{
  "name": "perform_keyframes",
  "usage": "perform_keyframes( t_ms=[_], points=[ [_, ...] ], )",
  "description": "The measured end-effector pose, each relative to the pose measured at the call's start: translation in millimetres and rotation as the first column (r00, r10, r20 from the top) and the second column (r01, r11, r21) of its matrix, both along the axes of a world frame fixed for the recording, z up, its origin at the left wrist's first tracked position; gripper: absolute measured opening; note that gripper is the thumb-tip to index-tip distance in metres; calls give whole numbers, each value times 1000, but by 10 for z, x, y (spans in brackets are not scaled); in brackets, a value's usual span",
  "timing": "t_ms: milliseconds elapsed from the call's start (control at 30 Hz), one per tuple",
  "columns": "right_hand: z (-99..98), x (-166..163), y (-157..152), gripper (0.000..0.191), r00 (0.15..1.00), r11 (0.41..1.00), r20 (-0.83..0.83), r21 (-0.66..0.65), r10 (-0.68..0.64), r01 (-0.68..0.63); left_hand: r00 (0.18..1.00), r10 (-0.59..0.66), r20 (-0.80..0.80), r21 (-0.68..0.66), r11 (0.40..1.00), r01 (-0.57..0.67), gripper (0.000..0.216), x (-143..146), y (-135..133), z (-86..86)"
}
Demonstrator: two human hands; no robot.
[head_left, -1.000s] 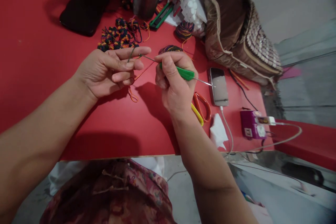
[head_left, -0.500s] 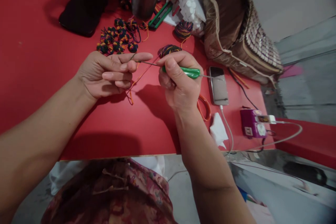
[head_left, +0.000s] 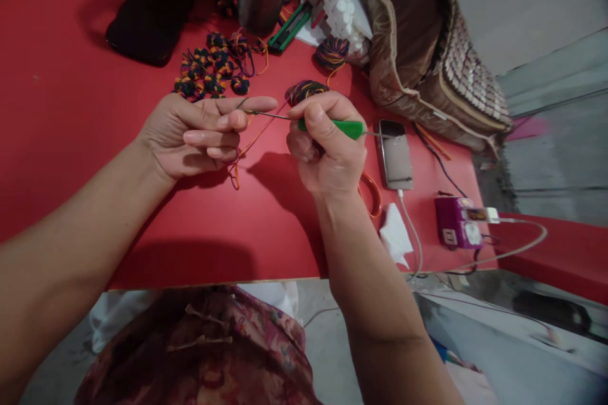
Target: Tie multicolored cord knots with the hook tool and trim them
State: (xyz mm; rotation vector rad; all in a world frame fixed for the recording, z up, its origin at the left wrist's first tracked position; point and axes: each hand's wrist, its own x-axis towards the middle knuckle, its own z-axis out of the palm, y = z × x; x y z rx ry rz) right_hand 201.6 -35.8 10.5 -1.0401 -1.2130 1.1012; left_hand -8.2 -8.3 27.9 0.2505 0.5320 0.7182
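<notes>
My right hand (head_left: 327, 139) is closed round the green handle of a crochet hook (head_left: 349, 129), whose thin metal shaft points left. My left hand (head_left: 204, 133) pinches yarn (head_left: 254, 139) in dark and orange strands between thumb and fingers, its index finger stretched out. The hook's tip meets the yarn right at the left fingertips; the exact loop is too small to make out. From there the yarn trails toward a multicoloured yarn bundle (head_left: 306, 91) behind my right hand, and a short orange loop hangs below the left fingers.
Several small dark-and-orange yarn balls (head_left: 213, 66) lie beyond my left hand, with a green box cutter (head_left: 289, 28) and another yarn bundle (head_left: 331, 52) behind. Orange-handled scissors (head_left: 370, 195), a phone (head_left: 396, 155) on its cable and a purple power adapter (head_left: 456, 223) sit at right.
The hook and my right hand have shifted very slightly right, drawing the tip a little away from the left fingertips. My left hand stays nearly still.
</notes>
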Motion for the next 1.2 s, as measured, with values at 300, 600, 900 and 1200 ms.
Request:
perform_keyframes(
  t_ms=[300,600,900,1200],
  points=[
    [-32,5,81,53,988,991,-131,-96,83,-96,1000,4,17,59,998,-5,54,55,-40,-28],
    [-182,-75,52,68,982,984,-143,-111,123,-139,998,-43,-45,275,960,53,40,141,-78,-152],
    [-383,32,167,66,983,983,-74,-71,165,-171,979,93,-182,373,928,-19,39,155,-73,-164],
    [-80,-144,40,46,985,990,-158,-108,72,-90,983,82,-162,455,890,0,40,113,-29,-211]
  ],
)
